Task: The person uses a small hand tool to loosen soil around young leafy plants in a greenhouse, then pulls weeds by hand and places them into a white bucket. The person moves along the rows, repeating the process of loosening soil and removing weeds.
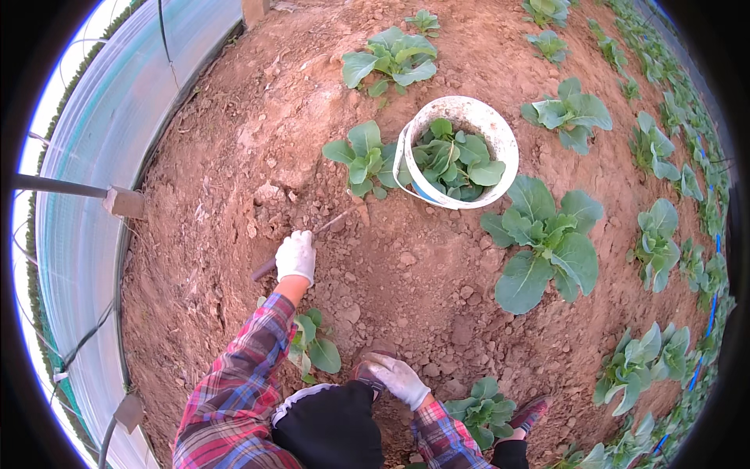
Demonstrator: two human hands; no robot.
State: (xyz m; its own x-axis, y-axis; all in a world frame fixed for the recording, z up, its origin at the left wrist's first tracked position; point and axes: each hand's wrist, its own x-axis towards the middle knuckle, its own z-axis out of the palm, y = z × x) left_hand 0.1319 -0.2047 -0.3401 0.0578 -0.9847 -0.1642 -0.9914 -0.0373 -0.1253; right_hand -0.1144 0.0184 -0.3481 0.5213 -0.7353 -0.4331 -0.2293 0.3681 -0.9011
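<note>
My left hand (pixel 297 256), in a white glove, is closed around the handle of a small hoe (pixel 328 223). The tool lies slantwise low over the soil, its brownish head close to a leafy green plant (pixel 366 160). My right hand (pixel 400 380), gloved and soiled, rests beside my bent dark-trousered knee with its fingers loosely extended; it seems to hold nothing. A dark red shoe (pixel 367 374) shows partly beneath its fingertips. Under my left forearm, a young plant (pixel 315 348) is partly covered.
Ahead stands a white bucket (pixel 500 129) with cut green leaves (pixel 453 160) inside. A large leafy plant (pixel 551 242) grows right of it, and rows of plants continue rightward. Plastic sheeting (pixel 86 195) with posts borders the left. Another plant (pixel 480 410) grows near my shoe (pixel 531 414).
</note>
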